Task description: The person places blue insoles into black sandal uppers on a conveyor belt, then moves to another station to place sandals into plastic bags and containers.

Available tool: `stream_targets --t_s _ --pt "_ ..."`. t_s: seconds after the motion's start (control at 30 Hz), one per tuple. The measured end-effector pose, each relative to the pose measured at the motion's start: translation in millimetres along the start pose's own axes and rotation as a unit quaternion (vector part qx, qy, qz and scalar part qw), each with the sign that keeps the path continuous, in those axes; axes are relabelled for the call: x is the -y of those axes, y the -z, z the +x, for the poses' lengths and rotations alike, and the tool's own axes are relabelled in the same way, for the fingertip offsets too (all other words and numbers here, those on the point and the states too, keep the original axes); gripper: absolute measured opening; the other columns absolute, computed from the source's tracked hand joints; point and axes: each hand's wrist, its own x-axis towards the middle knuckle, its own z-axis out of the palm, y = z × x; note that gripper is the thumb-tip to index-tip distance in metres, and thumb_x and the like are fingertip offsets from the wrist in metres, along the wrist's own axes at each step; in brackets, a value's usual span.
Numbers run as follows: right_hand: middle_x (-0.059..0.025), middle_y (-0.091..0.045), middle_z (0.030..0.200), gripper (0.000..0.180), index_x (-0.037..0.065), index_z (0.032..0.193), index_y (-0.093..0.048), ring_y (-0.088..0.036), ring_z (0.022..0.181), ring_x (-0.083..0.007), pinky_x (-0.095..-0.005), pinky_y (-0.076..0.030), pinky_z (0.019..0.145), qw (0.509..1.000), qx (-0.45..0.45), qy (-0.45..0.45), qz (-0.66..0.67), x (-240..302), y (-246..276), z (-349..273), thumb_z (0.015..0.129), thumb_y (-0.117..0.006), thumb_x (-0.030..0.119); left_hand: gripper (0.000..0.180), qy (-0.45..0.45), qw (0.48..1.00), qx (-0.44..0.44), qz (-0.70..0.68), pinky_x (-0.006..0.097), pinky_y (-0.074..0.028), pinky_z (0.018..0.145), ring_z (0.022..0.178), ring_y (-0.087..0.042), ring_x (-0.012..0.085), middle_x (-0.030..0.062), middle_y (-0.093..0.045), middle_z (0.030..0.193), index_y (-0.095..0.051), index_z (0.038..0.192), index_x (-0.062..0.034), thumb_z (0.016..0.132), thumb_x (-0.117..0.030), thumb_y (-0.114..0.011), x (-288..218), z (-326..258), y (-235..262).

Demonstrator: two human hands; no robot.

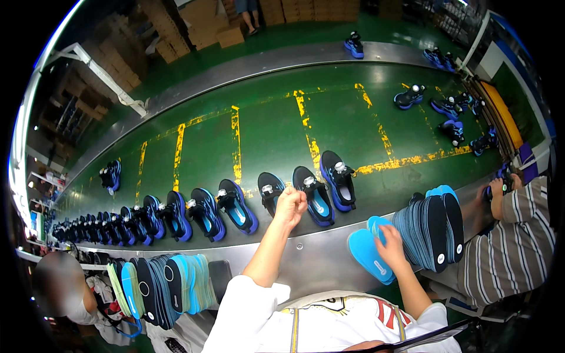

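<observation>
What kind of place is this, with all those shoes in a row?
Most likely a shoe factory's assembly line. A long green conveyor belt carries a row of black-and-blue sneakers, stacks of blue insoles stand along its metal edge, and cardboard boxes are piled on the far side.

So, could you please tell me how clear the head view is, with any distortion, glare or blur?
Head view: fisheye bends the belt edges toward a black rim; glare streaks the upper left; the left hand and right hand on a blue insole look sharp; shoes far left shrink and soften.
</observation>
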Motion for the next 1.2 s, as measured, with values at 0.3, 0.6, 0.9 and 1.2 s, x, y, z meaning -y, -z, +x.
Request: stream_targets --t_s 0.3,0.6,0.9,1.2 --pt "-0.0215 -0.039 0.113 0.051 0.002 0.112 -0.039 -0.043 0.099 -0.0379 -0.0405 -0.037 0.083 0.976 0.073 -0.200 -0.049 -42 23 -69 0.069 -0.061 0.016 0.013 -0.123 0.983 -0.088 0.104 0.022 -0.019 0.037 0.037 -0.023 0.0070 -0.0044 -0.026 0.046 -0.046 0.070 -0.0077 0.076 -0.018 -0.042 -69 -18 19" --pt "-0.0226 -0.042 0.108 0.054 0.002 0.110 -0.034 -0.043 0.099 -0.0380 -0.0392 -0.038 0.082 0.971 0.086 -0.224 0.012 -49 26 -49 0.067 -0.064 0.014 0.013 -0.197 0.837 -0.101 0.500 0.017 -0.022 0.044 0.049 -0.029 0.0006 -0.0075 -0.037 0.054 -0.054 0.069 -0.0049 0.076 -0.014 -0.060 -45 -24 18" --pt "-0.0234 -0.042 0.110 0.055 0.003 0.112 -0.032 -0.042 0.101 -0.0380 -0.0392 -0.036 0.084 0.966 0.099 -0.234 0.040 -62 25 -47 0.067 -0.062 0.013 0.017 -0.192 0.154 0.001 0.969 0.035 -0.033 0.064 0.080 -0.048 0.0214 0.0069 -0.051 0.078 -0.060 0.076 -0.0094 0.070 -0.023 -0.052 0 48 35" --pt "-0.0229 -0.043 0.110 0.054 0.004 0.113 -0.032 -0.042 0.101 -0.0372 -0.0390 -0.035 0.085 0.960 0.099 -0.253 0.061 -63 34 -47 0.068 -0.062 0.014 0.025 0.075 0.073 0.067 0.992 0.035 -0.037 0.070 0.094 -0.051 0.0209 0.0064 -0.051 0.102 -0.059 0.097 -0.0123 0.080 -0.021 -0.043 17 92 27"
